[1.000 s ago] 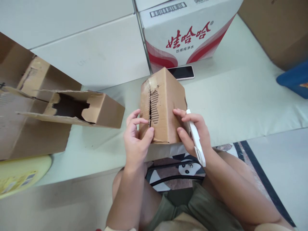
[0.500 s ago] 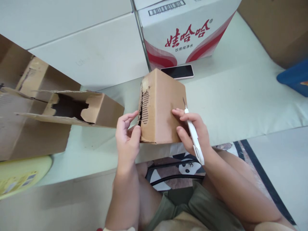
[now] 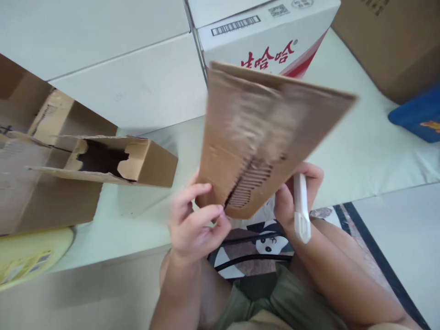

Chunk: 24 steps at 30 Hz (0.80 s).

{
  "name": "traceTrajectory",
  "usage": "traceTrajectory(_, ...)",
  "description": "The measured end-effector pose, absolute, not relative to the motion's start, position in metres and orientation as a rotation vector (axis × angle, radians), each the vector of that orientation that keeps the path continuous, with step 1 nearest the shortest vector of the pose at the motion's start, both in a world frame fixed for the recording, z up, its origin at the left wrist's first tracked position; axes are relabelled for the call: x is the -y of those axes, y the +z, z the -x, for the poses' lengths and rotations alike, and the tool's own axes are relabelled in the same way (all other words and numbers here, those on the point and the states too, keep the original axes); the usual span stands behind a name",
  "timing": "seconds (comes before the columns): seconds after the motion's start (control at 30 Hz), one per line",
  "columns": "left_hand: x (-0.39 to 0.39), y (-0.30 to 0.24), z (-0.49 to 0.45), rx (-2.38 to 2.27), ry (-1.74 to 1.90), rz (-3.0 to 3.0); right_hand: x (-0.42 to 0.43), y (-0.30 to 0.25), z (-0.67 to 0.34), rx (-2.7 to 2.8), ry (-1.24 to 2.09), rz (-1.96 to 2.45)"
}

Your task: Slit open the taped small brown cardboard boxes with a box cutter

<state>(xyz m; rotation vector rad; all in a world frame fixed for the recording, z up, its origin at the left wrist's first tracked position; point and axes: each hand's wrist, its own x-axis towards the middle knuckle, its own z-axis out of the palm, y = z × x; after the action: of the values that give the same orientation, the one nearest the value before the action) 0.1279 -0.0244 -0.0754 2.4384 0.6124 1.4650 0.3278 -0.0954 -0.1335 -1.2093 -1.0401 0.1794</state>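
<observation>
A brown cardboard box [image 3: 254, 133] is lifted and tilted toward me, blurred by motion, with a torn strip of bare corrugation near its lower edge. My left hand [image 3: 192, 220] pinches that lower left corner with curled fingers. My right hand [image 3: 299, 192] supports the box's lower right side from behind. The same hand also clasps a white utility knife [image 3: 300, 208], which points down.
A torn open cardboard box [image 3: 113, 158] lies on the pale table [image 3: 360, 142] at left, beside larger brown cartons [image 3: 37, 151]. A white carton with red print [image 3: 264, 32] stands behind. A brown box [image 3: 388, 41] and a blue object [image 3: 417, 117] are at right. A yellow item [image 3: 30, 252] sits lower left.
The box has been lifted off the table and swung up toward me, now hiding the phone behind it. Both hands moved to its lower edge; the knife now points downward.
</observation>
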Motion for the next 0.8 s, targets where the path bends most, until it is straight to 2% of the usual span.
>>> traceTrajectory(0.13, 0.026, -0.074, -0.138, -0.532, 1.470, -2.473, 0.091, -0.133, -0.325, 0.818, 0.204, 1.100)
traceTrajectory(0.33, 0.024, -0.078, -0.134, -0.584, 1.455, -2.433, 0.083, -0.133, -0.323, 0.770, 0.253, 1.017)
traceTrajectory(0.53, 0.021, -0.085, -0.134, -0.896, 1.355, -2.386, 0.086, -0.126, -0.322, 0.820, 0.282, 1.088)
traceTrajectory(0.63, 0.020, -0.090, -0.134, -0.929, 1.326, -2.362, 0.088, -0.107, -0.323, 0.779, 0.153, 1.132)
traceTrajectory(0.73, 0.020, -0.093, -0.134, -0.890, 1.330, -2.348, 0.091, -0.083, -0.325, 0.802, -0.050, 0.985)
traceTrajectory(0.8, 0.021, -0.094, -0.135, -0.868, 1.341, -2.336, 0.097, -0.070, -0.327, 0.895, -0.062, 0.901)
